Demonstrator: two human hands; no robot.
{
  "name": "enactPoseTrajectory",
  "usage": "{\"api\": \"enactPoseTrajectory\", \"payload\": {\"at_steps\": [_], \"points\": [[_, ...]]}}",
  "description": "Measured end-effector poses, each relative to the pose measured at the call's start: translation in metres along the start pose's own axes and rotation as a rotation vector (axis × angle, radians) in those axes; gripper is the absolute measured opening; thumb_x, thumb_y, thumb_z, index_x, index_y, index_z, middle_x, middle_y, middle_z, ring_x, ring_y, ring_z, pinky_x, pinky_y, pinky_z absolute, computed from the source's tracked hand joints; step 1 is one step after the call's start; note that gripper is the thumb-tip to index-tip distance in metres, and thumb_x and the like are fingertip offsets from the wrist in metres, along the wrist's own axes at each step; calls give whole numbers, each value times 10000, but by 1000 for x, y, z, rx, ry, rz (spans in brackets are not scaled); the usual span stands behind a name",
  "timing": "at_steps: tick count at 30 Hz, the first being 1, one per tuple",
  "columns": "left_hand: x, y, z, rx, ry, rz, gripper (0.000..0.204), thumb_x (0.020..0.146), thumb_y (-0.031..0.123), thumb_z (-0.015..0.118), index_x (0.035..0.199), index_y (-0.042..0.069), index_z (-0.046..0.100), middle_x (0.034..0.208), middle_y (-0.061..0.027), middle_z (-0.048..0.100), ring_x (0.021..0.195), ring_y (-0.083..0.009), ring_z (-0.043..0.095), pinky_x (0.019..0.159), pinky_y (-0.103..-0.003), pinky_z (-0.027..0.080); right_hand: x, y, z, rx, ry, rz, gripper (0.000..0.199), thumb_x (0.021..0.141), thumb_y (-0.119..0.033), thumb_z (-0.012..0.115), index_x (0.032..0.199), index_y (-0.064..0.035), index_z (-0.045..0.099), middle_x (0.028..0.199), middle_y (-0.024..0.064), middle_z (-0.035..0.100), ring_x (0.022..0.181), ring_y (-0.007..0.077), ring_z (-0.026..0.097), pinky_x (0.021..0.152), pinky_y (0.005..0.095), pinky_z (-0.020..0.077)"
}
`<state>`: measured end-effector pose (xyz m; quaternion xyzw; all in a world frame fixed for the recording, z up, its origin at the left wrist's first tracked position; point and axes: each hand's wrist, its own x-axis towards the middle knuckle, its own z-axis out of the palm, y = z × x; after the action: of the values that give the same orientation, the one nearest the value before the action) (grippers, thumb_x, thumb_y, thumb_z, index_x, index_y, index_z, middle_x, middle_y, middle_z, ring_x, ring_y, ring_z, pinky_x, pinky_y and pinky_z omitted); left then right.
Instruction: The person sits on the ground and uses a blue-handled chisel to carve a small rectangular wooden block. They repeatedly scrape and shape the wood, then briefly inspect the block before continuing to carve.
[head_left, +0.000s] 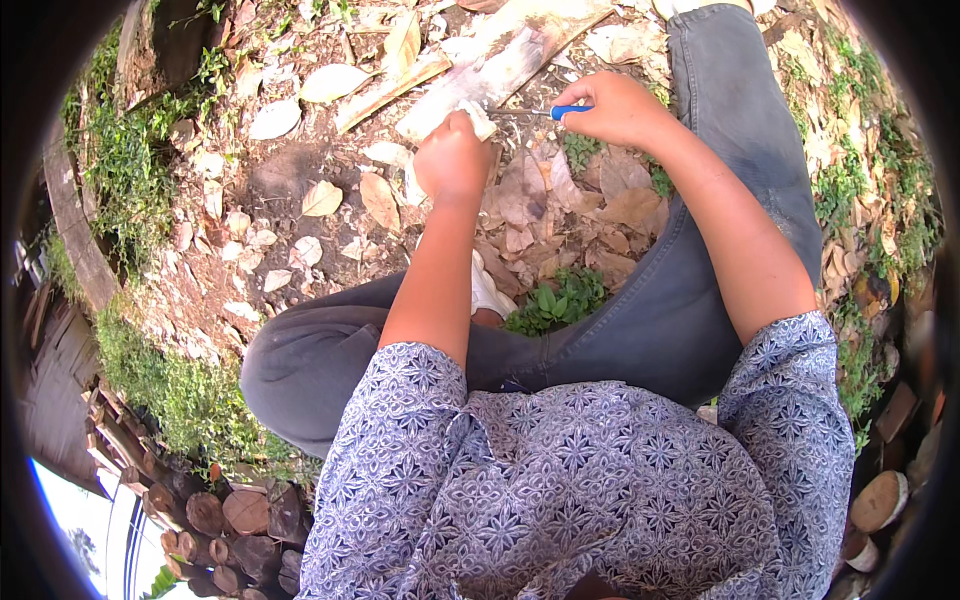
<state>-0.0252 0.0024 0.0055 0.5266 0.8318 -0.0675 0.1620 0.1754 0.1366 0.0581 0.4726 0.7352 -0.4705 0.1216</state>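
My left hand (455, 158) is closed in a fist around a small pale, whitish piece (480, 122), whose kind I cannot make out. My right hand (615, 108) pinches the blue handle of a screwdriver-like tool (570, 110). Its thin metal shaft points left and reaches the pale piece at my left hand; whether the tip goes into it or only touches it is hidden. Just beyond both hands, a pale wooden plank (500, 62) with a dark smudge lies on the ground.
Dry leaves (380, 200) litter the soil around my hands. A narrow wood strip (393, 92) lies left of the plank. My bent leg (310, 375) and stretched leg (745, 120) frame the spot. Stacked logs (246, 511) stand at the lower left, green plants (562, 302) near my lap.
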Motion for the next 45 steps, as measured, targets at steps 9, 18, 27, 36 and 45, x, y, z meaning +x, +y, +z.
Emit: {"api": "enactPoseTrajectory", "payload": {"at_steps": [9,18,27,36,45], "points": [[-1,3,-4,-38,42,6,369,734,353,824,973,116,672,931,-97,754,841,-297,735,725,-404,594,14,-3,-10,35,-26,-72,353,833,-286,755,1110,-67,765,858,80,753,770,154,705,706,326,544],[-4,1,-6,-76,52,23,338,672,256,840,882,94,630,955,-42,728,875,-253,722,720,-375,587,33,-11,-35,-7,-171,-114,350,839,-254,747,1122,-48,748,854,85,751,779,134,725,712,303,555],[-2,-2,5,-113,181,58,226,646,118,769,818,106,623,882,-33,714,808,-227,718,691,-349,581,43,-5,-42,69,-190,-87,321,874,-209,747,1144,-36,741,890,65,747,792,120,698,765,295,544],[1,-6,13,-119,166,72,282,699,245,818,860,106,634,874,-72,742,812,-291,727,683,-405,584,41,-12,-38,43,-208,-110,317,881,-206,736,1146,-31,739,889,65,747,798,115,689,737,306,545],[-2,0,3,-111,176,68,207,669,124,763,829,104,634,862,-42,715,799,-237,722,677,-358,581,50,-32,-40,-89,-209,-105,299,828,-227,755,1045,-22,736,800,60,716,723,140,694,666,315,534]]}}
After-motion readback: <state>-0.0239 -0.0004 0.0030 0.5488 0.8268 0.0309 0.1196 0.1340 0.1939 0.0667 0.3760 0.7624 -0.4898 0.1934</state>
